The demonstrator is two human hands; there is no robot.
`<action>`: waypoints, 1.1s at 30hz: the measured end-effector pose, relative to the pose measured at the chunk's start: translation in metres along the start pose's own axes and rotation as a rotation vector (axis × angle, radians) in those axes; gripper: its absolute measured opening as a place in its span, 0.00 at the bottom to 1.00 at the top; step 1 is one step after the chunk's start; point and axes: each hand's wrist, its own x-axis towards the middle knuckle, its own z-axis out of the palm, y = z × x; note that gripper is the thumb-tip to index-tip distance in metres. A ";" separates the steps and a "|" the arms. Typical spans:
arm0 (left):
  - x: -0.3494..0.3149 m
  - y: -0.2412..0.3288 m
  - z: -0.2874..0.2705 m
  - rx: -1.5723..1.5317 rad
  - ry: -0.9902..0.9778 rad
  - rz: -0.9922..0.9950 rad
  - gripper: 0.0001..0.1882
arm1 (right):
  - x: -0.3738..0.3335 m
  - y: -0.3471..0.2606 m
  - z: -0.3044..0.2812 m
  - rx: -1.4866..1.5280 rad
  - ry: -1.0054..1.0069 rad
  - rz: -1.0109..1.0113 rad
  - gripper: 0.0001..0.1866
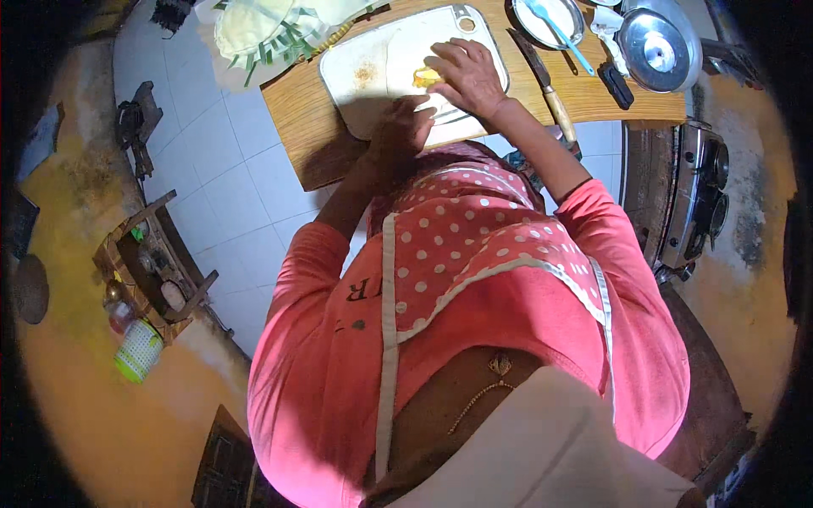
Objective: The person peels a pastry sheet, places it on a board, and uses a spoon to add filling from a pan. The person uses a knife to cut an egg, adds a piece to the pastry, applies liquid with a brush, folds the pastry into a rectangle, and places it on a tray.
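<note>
A thin pale wrapper sheet (408, 51) lies on the white cutting board (354, 106), with a small yellow-orange filling (426, 78) on it. My right hand (468, 78) reaches over the filling from the right, fingers stretched and slightly apart, touching the sheet beside it. Closer to me, my left hand (400, 127) is in shadow at the board's near edge. Its fingers are curled and appear to pinch the sheet's near part. The palms and the undersides of the fingers are hidden.
A knife (542, 80) lies right of the board on the wooden table (296, 127). Beyond it are a white bowl (550, 21) with a blue spatula, a black object (616, 85) and a metal lid (655, 51). Stacked wrappers (254, 30) with green leaf strips lie at the far left.
</note>
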 end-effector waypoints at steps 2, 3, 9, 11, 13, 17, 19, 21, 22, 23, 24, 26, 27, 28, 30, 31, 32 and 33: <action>0.000 -0.002 0.000 0.041 0.080 -0.056 0.09 | -0.004 0.003 -0.005 0.015 0.007 0.004 0.25; -0.001 -0.002 0.000 0.082 0.163 -0.115 0.09 | -0.008 0.005 -0.009 -0.006 0.005 0.023 0.26; 0.009 -0.025 -0.001 0.191 0.219 -0.185 0.09 | -0.009 0.013 -0.004 -0.011 0.027 0.085 0.26; 0.011 -0.027 0.001 0.223 0.161 -0.203 0.11 | -0.012 0.013 -0.003 0.001 0.020 0.092 0.26; 0.011 -0.028 0.003 0.255 0.105 -0.224 0.14 | -0.014 0.011 -0.004 0.013 0.011 0.094 0.25; 0.006 -0.013 0.010 0.460 0.130 -0.132 0.26 | -0.029 0.001 -0.002 -0.028 -0.011 0.202 0.28; 0.007 -0.008 0.018 0.503 0.067 -0.152 0.30 | -0.034 -0.010 0.004 -0.093 -0.119 0.274 0.32; 0.011 -0.008 0.024 0.434 0.030 -0.203 0.36 | -0.035 -0.018 0.007 -0.125 -0.162 0.290 0.32; 0.012 -0.008 0.025 0.433 0.030 -0.200 0.36 | -0.034 -0.021 0.009 -0.155 -0.206 0.306 0.33; 0.014 -0.009 0.025 0.429 0.018 -0.181 0.37 | -0.033 -0.022 0.011 -0.144 -0.199 0.298 0.33; 0.016 -0.010 0.025 0.426 0.007 -0.161 0.38 | -0.033 -0.021 0.012 -0.147 -0.195 0.300 0.33; 0.017 -0.010 0.023 0.446 -0.030 -0.158 0.39 | -0.031 -0.020 0.012 -0.103 -0.148 0.263 0.33; 0.017 -0.012 0.022 0.466 -0.070 -0.159 0.40 | -0.030 -0.018 0.010 -0.082 -0.142 0.251 0.32; 0.016 -0.014 0.021 0.469 -0.066 -0.154 0.40 | -0.029 -0.016 0.008 -0.085 -0.135 0.251 0.32; 0.014 -0.013 0.018 0.494 -0.049 -0.171 0.39 | -0.030 -0.016 0.001 -0.011 -0.101 0.307 0.32; 0.014 -0.014 0.016 0.495 -0.049 -0.168 0.39 | -0.029 -0.016 -0.002 -0.002 -0.071 0.311 0.30; 0.015 -0.015 0.014 0.507 -0.077 -0.213 0.38 | -0.027 -0.019 -0.004 -0.003 -0.069 0.312 0.30; 0.015 -0.015 0.012 0.519 -0.104 -0.260 0.37 | -0.023 -0.025 -0.004 -0.015 -0.088 0.237 0.30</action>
